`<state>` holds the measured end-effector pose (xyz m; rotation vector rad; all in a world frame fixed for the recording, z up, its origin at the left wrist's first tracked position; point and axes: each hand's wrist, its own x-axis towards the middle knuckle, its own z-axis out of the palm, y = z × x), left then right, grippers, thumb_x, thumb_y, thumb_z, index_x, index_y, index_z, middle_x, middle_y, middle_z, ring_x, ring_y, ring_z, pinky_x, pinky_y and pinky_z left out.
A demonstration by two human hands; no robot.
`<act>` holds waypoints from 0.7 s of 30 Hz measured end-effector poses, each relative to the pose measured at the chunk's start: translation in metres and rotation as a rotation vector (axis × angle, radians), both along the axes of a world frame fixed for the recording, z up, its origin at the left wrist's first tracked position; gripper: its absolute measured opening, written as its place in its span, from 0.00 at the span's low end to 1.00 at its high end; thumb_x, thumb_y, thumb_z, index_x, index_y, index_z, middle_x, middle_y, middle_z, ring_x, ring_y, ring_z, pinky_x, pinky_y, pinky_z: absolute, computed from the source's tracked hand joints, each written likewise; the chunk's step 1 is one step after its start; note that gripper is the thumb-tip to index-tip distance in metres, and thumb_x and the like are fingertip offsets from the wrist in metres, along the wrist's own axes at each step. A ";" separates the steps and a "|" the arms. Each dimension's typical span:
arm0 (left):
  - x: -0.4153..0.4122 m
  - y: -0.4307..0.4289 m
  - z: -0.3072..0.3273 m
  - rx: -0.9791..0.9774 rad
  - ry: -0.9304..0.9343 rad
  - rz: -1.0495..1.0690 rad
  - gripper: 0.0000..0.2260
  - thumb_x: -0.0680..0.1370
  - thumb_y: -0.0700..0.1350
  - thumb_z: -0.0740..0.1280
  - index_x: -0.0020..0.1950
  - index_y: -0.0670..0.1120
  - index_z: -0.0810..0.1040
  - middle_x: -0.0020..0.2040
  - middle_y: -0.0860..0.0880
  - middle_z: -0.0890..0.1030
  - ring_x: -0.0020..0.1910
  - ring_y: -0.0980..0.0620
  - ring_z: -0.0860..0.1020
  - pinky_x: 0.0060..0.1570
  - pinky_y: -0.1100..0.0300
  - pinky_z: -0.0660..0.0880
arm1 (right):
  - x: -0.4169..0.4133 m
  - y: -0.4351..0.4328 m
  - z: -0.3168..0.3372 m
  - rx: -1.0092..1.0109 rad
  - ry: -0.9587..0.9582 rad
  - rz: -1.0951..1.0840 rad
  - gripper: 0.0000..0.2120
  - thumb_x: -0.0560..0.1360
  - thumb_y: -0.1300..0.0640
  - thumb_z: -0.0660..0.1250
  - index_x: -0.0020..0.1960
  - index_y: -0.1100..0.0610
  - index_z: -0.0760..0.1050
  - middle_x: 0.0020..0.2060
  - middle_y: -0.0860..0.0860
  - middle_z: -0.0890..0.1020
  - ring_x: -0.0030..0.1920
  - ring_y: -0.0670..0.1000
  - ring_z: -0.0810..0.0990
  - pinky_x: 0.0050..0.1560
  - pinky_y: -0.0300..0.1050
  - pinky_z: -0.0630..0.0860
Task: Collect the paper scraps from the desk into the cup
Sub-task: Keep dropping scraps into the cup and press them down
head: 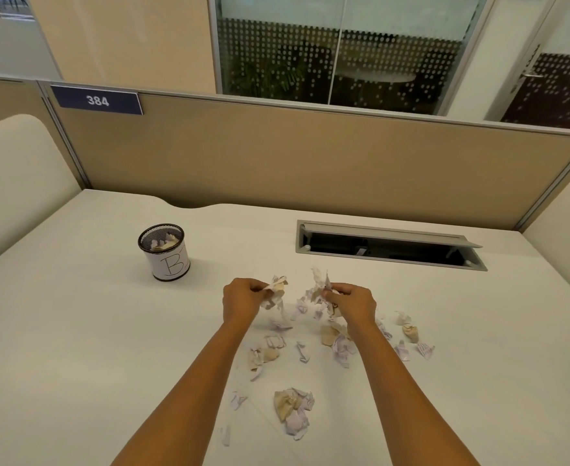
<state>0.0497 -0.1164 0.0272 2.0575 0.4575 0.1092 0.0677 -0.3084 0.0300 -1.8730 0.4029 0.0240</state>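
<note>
A black mesh cup (164, 252) with a white label marked "B" stands upright on the desk's left half and holds several scraps. Right of it, my left hand (241, 299) is closed on a bunch of crumpled scraps (277, 290) held just above the desk. My right hand (351, 304) pinches another bunch of scraps (319, 285). Several white and tan paper scraps (293, 410) lie scattered on the white desk (75, 331) between and around my forearms.
An open cable hatch (391, 247) with a raised grey lid is cut into the desk behind my right hand. A tan partition (310, 156) with a "384" plate (98, 100) closes the back. White side panels flank the desk.
</note>
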 end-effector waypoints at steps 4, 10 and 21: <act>0.003 0.026 0.014 -0.150 -0.059 0.080 0.05 0.71 0.38 0.72 0.46 0.39 0.85 0.36 0.41 0.83 0.35 0.45 0.80 0.50 0.51 0.81 | 0.003 0.011 0.003 0.206 0.049 -0.021 0.15 0.67 0.62 0.75 0.54 0.61 0.82 0.49 0.57 0.85 0.45 0.52 0.81 0.49 0.44 0.78; 0.019 0.081 0.046 -0.198 -0.135 0.142 0.06 0.72 0.37 0.71 0.47 0.38 0.83 0.33 0.42 0.80 0.35 0.46 0.77 0.50 0.52 0.78 | 0.009 0.032 0.008 0.370 0.048 -0.012 0.16 0.68 0.65 0.74 0.56 0.64 0.80 0.52 0.59 0.84 0.54 0.58 0.82 0.60 0.52 0.77; 0.056 0.177 0.090 0.190 -0.220 0.290 0.09 0.74 0.39 0.70 0.52 0.39 0.83 0.45 0.37 0.83 0.35 0.56 0.80 0.26 0.72 0.67 | 0.014 0.063 0.000 0.445 0.042 -0.018 0.16 0.70 0.67 0.71 0.58 0.66 0.78 0.53 0.61 0.82 0.47 0.56 0.79 0.51 0.47 0.77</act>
